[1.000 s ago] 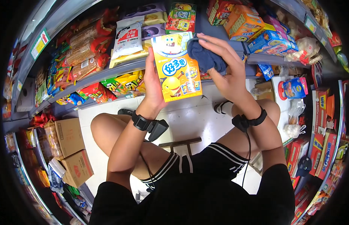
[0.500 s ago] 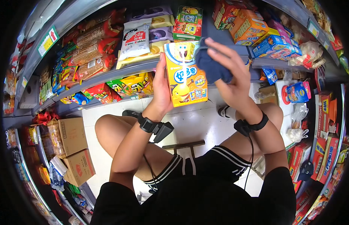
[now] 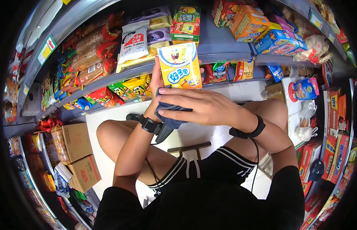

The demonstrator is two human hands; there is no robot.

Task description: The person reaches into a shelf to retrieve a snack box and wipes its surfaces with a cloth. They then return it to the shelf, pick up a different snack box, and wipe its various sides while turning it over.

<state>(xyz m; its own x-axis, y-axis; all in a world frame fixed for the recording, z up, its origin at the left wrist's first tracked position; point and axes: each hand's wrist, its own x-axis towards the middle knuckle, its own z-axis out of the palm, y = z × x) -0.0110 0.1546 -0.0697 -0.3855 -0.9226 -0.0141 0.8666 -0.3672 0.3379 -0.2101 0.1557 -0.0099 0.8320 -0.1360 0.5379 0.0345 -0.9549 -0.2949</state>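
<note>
A yellow snack box (image 3: 180, 68) with a cartoon face is held upright in front of the shelf. My left hand (image 3: 157, 82) grips it from the left and behind, its fingertips showing at the box's right edge. Across the lower front of the box lies my right hand (image 3: 201, 107), fingers pressed over a dark blue cloth (image 3: 171, 115). The cloth hangs below the fingers near my left wrist. The box's bottom part is hidden behind my right hand.
Ahead is a grey shelf (image 3: 220, 42) with a White Rabbit candy bag (image 3: 134, 42), a green and red snack box (image 3: 185, 25) and an orange box (image 3: 249, 25). Cardboard boxes (image 3: 83, 172) stand at the left. A wooden stool (image 3: 188, 147) is between my legs.
My right hand with the cloth has moved from the box's upper right side down and left across its lower front. The box has shifted slightly left and its top tilts differently.
</note>
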